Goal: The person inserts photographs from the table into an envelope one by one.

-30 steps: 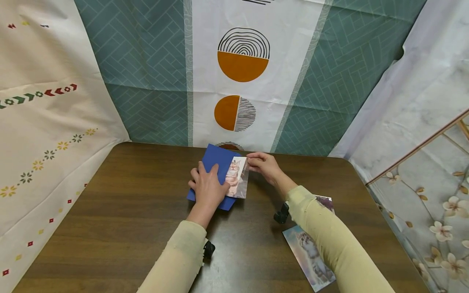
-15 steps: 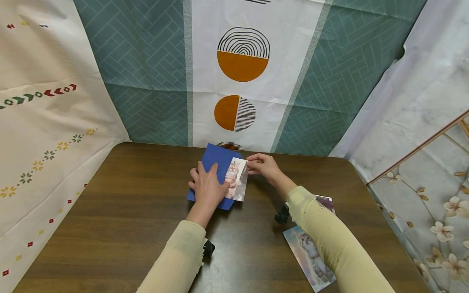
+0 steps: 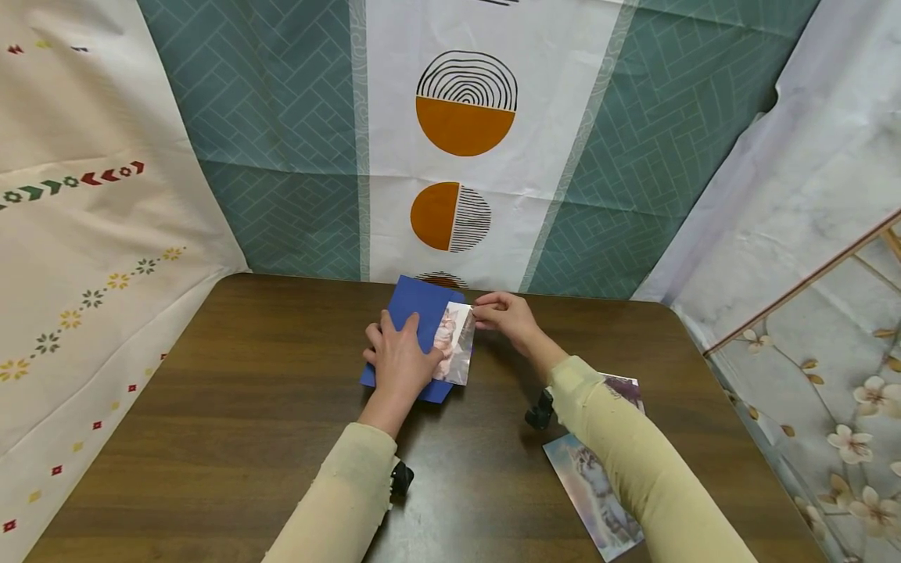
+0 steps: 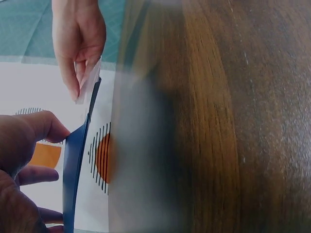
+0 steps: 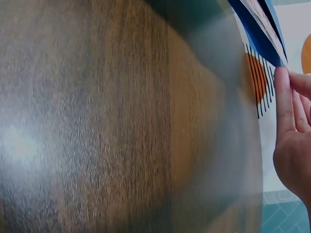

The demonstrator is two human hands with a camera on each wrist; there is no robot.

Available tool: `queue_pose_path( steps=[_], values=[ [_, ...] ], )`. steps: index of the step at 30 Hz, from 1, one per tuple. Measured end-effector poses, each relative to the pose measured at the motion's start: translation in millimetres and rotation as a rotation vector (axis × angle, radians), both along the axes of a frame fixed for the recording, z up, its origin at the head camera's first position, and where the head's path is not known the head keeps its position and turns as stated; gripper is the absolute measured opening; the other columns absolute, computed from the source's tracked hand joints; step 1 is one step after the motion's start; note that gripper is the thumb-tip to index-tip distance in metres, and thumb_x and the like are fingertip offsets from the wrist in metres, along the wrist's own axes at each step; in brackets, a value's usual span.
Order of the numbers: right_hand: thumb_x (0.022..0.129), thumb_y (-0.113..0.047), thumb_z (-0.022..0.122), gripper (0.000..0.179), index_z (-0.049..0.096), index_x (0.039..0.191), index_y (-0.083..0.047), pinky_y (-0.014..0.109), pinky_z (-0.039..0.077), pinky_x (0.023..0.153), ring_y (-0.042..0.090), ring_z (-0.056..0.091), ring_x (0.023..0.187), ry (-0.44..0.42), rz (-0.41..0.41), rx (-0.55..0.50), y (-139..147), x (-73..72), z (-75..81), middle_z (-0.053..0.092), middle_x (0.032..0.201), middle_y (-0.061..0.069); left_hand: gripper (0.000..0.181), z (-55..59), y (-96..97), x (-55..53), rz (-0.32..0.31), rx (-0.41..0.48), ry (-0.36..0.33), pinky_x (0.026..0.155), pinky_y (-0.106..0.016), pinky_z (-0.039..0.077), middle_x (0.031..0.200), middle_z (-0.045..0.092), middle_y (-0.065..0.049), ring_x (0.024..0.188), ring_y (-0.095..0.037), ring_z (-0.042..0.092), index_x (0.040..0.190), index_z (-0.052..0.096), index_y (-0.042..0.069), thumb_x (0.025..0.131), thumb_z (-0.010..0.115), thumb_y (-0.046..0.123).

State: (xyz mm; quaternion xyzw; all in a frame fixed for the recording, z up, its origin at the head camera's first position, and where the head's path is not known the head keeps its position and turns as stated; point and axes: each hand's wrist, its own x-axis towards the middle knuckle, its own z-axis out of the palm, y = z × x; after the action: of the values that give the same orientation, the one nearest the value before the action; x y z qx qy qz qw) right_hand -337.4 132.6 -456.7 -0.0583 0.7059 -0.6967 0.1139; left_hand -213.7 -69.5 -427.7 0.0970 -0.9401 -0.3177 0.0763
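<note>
My left hand (image 3: 401, 361) grips a blue envelope (image 3: 417, 295), its fingers spread over the face and the thumb by the opening. A cat picture card (image 3: 461, 336) sticks out of the envelope's right side, its left part hidden inside. At the card's upper right corner, my right hand (image 3: 510, 319) pinches with thumb and fingertips. The left wrist view catches the envelope (image 4: 74, 165) edge-on, with the pale card (image 4: 88, 87) between the right fingers. In the right wrist view, the right hand's fingertips (image 5: 282, 75) meet the envelope's end.
A second cat picture card (image 3: 594, 496) lies on the brown table (image 3: 232, 438), partly under the right forearm. Another dark picture card (image 3: 625, 389) shows just beyond that sleeve. Printed cloths (image 3: 296, 141) hang behind the table and along both sides.
The card has tilted slightly and its lower right corner has shifted a little left. Both hands keep their hold in almost the same place.
</note>
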Motion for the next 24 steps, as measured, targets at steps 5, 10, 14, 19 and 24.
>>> queue_pose_path(
  steps=[5,10,14,19,24],
  values=[
    [0.098,0.009,0.070,0.026,0.065,0.122,0.016,0.038,0.064,0.082,0.014,0.075,0.080,0.018,0.010,0.004,-7,0.8,0.9,0.075,0.089,0.005,0.076,-0.9,0.6,-1.0,0.000,0.010,0.006,0.107,-0.076,0.033,0.169,0.024,-0.033,0.149,-0.055,0.023,0.155,0.057,0.010,0.091,0.086,0.038],
    [0.098,0.009,0.070,0.023,0.065,0.119,0.017,0.037,0.064,0.080,0.014,0.075,0.078,0.030,0.008,0.011,-13,0.3,0.7,0.075,0.089,0.006,0.072,-1.1,1.2,-1.6,0.006,0.022,0.024,0.106,-0.075,0.033,0.169,0.026,-0.032,0.149,-0.054,0.023,0.154,0.059,0.010,0.091,0.083,0.035],
    [0.098,0.009,0.069,0.024,0.065,0.120,0.017,0.035,0.065,0.077,0.014,0.075,0.077,0.040,0.014,0.017,-16,1.5,1.8,0.076,0.091,0.007,0.069,-0.2,2.4,-1.6,0.005,0.030,0.025,0.105,-0.075,0.033,0.169,0.026,-0.033,0.149,-0.054,0.024,0.153,0.059,0.010,0.092,0.081,0.033],
    [0.098,0.009,0.069,0.024,0.065,0.120,0.017,0.033,0.064,0.076,0.014,0.075,0.076,0.050,0.014,0.035,-22,3.0,4.4,0.075,0.090,0.007,0.072,1.1,3.8,-2.4,0.010,0.040,0.005,0.105,-0.076,0.033,0.169,0.026,-0.033,0.149,-0.054,0.023,0.154,0.058,0.009,0.090,0.083,0.031],
    [0.098,0.010,0.069,0.022,0.065,0.119,0.017,0.032,0.064,0.074,0.013,0.075,0.076,0.060,0.014,0.041,-29,4.7,5.6,0.074,0.089,0.005,0.072,1.2,4.4,-2.9,0.010,0.057,-0.010,0.107,-0.076,0.032,0.170,0.023,-0.033,0.150,-0.054,0.021,0.155,0.057,0.010,0.091,0.082,0.031]
  ],
)
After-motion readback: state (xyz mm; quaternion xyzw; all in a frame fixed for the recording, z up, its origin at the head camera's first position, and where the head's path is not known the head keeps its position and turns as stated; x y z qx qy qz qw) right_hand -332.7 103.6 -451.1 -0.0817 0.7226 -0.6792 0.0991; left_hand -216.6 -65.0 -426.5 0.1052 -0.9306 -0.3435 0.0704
